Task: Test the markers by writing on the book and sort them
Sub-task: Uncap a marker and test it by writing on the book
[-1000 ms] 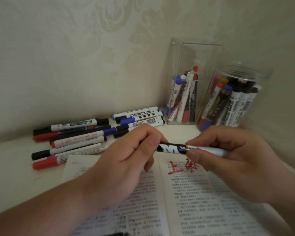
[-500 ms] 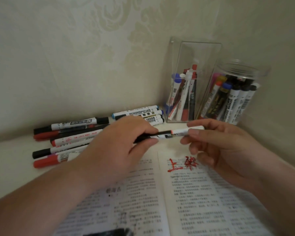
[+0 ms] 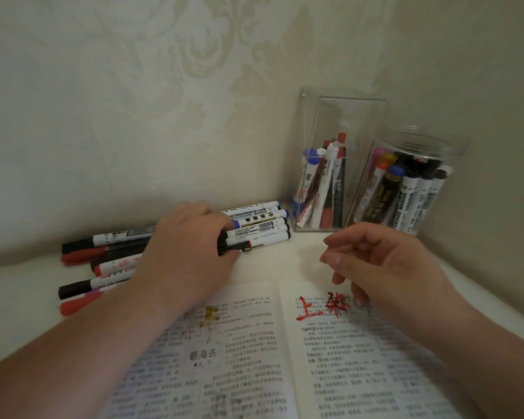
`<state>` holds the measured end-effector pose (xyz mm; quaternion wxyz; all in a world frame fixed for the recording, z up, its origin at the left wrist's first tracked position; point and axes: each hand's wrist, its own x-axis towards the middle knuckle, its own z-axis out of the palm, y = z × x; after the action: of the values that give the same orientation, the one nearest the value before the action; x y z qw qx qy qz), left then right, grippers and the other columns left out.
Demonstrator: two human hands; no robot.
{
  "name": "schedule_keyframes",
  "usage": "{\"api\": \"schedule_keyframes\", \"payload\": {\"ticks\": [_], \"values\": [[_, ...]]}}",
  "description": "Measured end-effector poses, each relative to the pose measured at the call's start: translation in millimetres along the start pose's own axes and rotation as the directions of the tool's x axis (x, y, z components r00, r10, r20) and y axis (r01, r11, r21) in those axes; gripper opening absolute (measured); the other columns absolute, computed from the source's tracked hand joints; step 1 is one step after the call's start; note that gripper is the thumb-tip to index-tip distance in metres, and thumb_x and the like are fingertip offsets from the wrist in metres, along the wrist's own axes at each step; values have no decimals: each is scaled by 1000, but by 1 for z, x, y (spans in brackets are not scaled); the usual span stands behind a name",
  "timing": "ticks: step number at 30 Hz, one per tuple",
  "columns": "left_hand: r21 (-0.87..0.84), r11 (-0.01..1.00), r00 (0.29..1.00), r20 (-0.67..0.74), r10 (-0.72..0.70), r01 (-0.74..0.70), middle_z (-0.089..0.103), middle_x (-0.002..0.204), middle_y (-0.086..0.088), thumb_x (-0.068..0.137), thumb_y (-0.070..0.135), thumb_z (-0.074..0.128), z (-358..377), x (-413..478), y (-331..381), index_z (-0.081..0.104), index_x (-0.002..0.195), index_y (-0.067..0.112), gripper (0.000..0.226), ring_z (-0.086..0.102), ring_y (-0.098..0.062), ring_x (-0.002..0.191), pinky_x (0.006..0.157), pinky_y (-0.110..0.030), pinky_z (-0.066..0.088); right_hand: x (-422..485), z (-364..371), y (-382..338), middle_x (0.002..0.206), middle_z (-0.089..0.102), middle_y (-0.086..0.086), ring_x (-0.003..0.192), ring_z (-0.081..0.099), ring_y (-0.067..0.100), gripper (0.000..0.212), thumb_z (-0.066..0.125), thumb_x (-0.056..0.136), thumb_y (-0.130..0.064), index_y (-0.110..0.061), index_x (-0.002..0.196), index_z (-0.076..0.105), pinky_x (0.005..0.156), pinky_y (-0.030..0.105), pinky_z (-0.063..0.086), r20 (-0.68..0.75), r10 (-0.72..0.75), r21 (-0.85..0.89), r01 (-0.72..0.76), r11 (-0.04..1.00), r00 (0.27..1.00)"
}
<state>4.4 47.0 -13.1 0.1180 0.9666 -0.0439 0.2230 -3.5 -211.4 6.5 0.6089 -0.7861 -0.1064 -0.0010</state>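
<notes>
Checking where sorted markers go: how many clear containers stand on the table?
2: a rectangular box at the back corner, and a round jar just right of it.

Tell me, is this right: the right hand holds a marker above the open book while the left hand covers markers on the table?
Not quite: the head view shows the right hand empty, fingers loosely curled, above the open book. The left hand does cover markers on the table.

Pale wallpaper (image 3: 164,101) with a faint floral relief (two walls meeting in a corner) above a white tabletop (image 3: 18,297)
</notes>
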Motion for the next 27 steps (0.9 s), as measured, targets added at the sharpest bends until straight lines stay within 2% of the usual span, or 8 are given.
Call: {"api": "schedule_keyframes", "payload": {"ticks": [6,11,15,17,19,21,23,27], "values": [[-124,990,995,-84,57,-67,49,75,19,80,39,77,-2,-2,10,69,88,33,12,43,-9,76,67,-30,35,1,1,2,70,70,-2,62,64,14,9,78,81,-25,-32,86,74,63,32,54,-80,-140,-172,124,977,987],[-347,927,989,-79,121,-142,62,77,21,79,44,70,-34,-4,34,66,68,38,13,58,-2,73,57,-12,38,-2,-21,-21,68,69,-13,61,60,6,21,75,89,-11,-30,83,73,59,22,53,-190,-187,-232,141,962,964],[-540,830,988,-16,155,-139,66,64,13,79,39,76,-55,7,69,74,74,33,8,61,-6,66,56,-14,41,1,-44,-69,65,70,-8,47,59,-2,19,69,93,-8,-24,83,70,45,12,46,-346,-265,-225,195,955,900],[-565,807,978,-3,209,-174,64,61,14,82,37,74,-56,13,86,74,73,29,11,58,-4,59,54,-13,40,14,-62,-91,63,67,-13,53,58,-7,21,70,93,-13,-29,79,68,46,6,41,-399,-374,-401,208,892,837],[-593,789,977,19,211,-159,65,66,18,85,36,73,-50,16,93,73,75,32,11,58,-2,61,57,-14,42,36,-82,-109,71,64,-17,63,58,-6,13,70,92,-20,-30,83,70,52,4,36,-383,-429,-617,119,778,818],[-570,801,966,46,254,-183,66,76,24,88,38,70,-39,14,94,72,79,37,9,59,-2,68,59,-15,43,60,-99,-125,81,69,-11,71,61,2,6,71,90,-24,-24,92,77,58,12,40,-333,-340,-754,-32,656,880],[-518,830,952,87,293,-207,63,88,30,91,42,65,-29,10,87,70,86,44,7,59,-2,81,65,-15,41,80,-109,-140,76,73,-2,72,68,14,10,74,88,-23,-16,93,80,64,23,49,-264,-180,-814,-119,568,947],[-461,856,939,120,321,-234,61,85,33,96,44,58,-17,4,69,66,92,50,10,54,11,88,70,-9,39,107,-104,-154,72,77,0,74,76,17,21,81,83,-32,-12,87,81,61,26,57,-132,64,-929,-146,341,989]]}}
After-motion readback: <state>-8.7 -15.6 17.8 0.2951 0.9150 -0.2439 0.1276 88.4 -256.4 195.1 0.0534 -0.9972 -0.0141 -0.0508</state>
